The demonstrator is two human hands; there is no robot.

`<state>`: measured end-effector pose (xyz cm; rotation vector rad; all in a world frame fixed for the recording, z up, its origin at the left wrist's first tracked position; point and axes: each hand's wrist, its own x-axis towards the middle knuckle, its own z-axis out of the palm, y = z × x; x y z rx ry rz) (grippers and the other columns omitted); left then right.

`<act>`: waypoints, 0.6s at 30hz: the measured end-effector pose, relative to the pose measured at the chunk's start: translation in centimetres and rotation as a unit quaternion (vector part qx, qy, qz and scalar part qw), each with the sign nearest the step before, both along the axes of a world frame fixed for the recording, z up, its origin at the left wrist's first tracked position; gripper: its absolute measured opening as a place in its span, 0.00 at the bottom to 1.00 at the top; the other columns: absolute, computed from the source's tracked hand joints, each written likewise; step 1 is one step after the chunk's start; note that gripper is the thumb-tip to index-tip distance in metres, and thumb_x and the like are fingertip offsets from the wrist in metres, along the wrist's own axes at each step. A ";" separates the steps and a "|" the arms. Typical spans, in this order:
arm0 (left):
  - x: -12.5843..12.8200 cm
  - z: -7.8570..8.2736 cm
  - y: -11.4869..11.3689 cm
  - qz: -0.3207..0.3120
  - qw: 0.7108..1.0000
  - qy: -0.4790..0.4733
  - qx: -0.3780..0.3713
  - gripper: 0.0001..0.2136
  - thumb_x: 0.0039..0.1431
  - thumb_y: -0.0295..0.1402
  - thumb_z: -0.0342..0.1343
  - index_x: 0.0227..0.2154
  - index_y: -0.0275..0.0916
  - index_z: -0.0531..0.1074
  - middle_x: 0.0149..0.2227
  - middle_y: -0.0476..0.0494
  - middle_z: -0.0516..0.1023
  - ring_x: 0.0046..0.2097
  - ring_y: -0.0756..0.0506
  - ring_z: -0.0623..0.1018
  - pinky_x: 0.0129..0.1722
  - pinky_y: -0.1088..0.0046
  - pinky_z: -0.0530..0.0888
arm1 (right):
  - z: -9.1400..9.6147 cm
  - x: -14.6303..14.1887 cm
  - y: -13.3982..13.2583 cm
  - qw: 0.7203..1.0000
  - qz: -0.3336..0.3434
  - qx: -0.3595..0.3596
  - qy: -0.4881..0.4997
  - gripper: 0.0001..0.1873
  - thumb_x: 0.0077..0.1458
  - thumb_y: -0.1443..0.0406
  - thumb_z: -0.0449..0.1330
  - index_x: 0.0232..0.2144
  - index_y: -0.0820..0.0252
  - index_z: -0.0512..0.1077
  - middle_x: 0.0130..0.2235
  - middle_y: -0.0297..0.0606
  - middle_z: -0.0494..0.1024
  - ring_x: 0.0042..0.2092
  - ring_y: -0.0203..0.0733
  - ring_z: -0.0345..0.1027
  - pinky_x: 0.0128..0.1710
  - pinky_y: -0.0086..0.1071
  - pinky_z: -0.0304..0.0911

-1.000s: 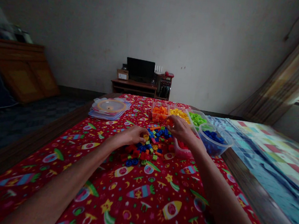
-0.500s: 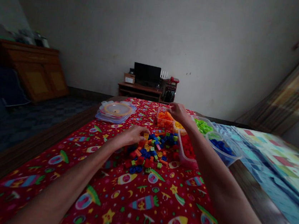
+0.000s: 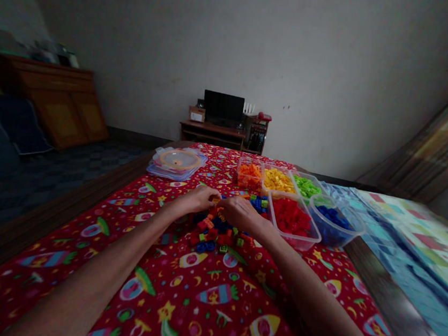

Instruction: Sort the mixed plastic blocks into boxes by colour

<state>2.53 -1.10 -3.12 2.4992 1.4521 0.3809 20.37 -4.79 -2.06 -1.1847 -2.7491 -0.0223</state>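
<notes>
A mixed pile of plastic building blocks [image 3: 212, 234] in red, blue, green, orange and yellow lies on the red patterned tablecloth. Over its far left side, my left hand [image 3: 202, 198] is closed, pinching a small yellow building block [image 3: 215, 200] at the fingertips. My right hand [image 3: 241, 213] reaches across the pile from the right, its bent fingers close against the left fingertips and the block. What the right fingers hold, if anything, is hidden. To the right stands a clear box of red blocks [image 3: 292, 216].
Behind the red box are containers of orange blocks [image 3: 249, 176], yellow blocks [image 3: 278, 180] and green blocks [image 3: 306, 187]. A round tub of blue blocks [image 3: 333, 218] sits at the right edge. Stacked clear lids [image 3: 176, 161] lie at the far left. A bed [image 3: 395, 225] adjoins the table.
My right hand has come back from over the orange and yellow containers to the pile, meeting my left hand. The left hand stays nearly in place. The view has shifted slightly.
</notes>
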 end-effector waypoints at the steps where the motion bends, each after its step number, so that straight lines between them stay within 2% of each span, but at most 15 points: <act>1: 0.0 -0.1 0.0 0.004 1.000 0.004 0.001 0.12 0.50 0.29 0.52 0.35 0.35 0.78 0.31 0.45 0.80 0.32 0.47 0.76 0.30 0.77 0.68 | -0.2 0.0 0.0 1.000 -0.021 0.005 -0.016 0.18 0.56 0.71 0.48 0.45 0.61 0.72 0.37 0.44 0.78 0.34 0.40 0.70 0.30 0.28 0.56; 6: 0.6 -0.3 -0.4 -0.005 1.000 0.002 -0.012 0.14 0.50 0.30 0.56 0.40 0.37 0.77 0.35 0.45 0.81 0.34 0.47 0.76 0.31 0.78 0.68 | -0.7 1.0 0.1 0.991 -0.117 0.014 -0.062 0.19 0.59 0.68 0.46 0.50 0.62 0.69 0.46 0.48 0.76 0.46 0.48 0.70 0.41 0.34 0.63; 12: 1.0 -0.3 -0.7 -0.006 1.000 0.023 -0.020 0.12 0.46 0.31 0.59 0.37 0.39 0.77 0.31 0.47 0.80 0.31 0.47 0.76 0.28 0.79 0.66 | -0.8 0.6 0.3 0.986 -0.153 0.003 -0.071 0.18 0.61 0.64 0.46 0.51 0.60 0.67 0.45 0.48 0.76 0.46 0.48 0.71 0.42 0.36 0.65; 18: 0.3 -0.9 0.1 0.009 0.999 -0.035 0.033 0.19 0.46 0.31 0.54 0.44 0.37 0.74 0.30 0.48 0.79 0.29 0.49 0.74 0.28 0.78 0.67 | -0.9 0.4 0.3 0.981 -0.181 0.008 -0.064 0.20 0.61 0.61 0.48 0.52 0.64 0.65 0.48 0.51 0.75 0.47 0.49 0.71 0.44 0.38 0.65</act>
